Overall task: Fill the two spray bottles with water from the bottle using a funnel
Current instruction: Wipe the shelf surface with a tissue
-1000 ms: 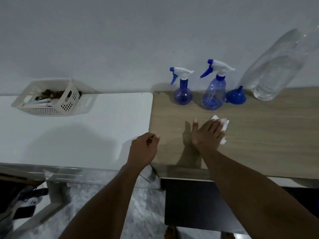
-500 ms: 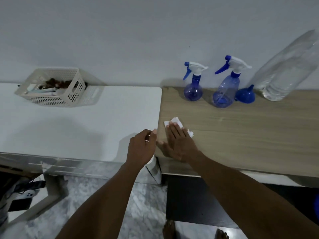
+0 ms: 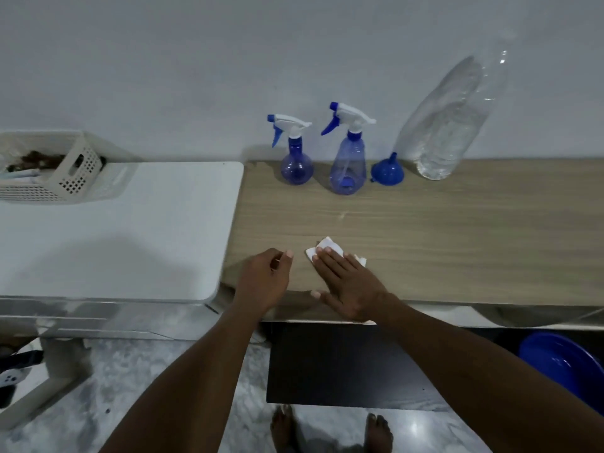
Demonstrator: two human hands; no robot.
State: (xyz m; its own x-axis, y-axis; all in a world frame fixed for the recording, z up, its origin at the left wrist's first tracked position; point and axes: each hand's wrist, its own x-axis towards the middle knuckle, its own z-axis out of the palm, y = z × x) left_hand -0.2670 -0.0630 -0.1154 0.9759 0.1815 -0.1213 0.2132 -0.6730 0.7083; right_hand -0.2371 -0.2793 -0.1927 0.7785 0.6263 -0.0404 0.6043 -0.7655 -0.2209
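Pressing a white tissue [image 3: 327, 245] flat on the wooden table [image 3: 457, 240], the right hand [image 3: 351, 289] lies with straight fingers close to the near edge, most likely wiping the surface. Just to its left the left hand [image 3: 264, 279] hovers with fingers curled toward the thumb; whether it pinches anything small cannot be told. Lined up along the far edge by the wall, probably to keep them out of the way, are a round spray bottle [image 3: 296, 165], a taller spray bottle [image 3: 348, 168], a blue funnel [image 3: 387, 173] resting mouth-down, and at the right a large clear water bottle [image 3: 451, 125], partly full. Both trigger heads are on. A white table [image 3: 130, 223] adjoins on the left, with a basket [image 3: 75, 178] at its far left.
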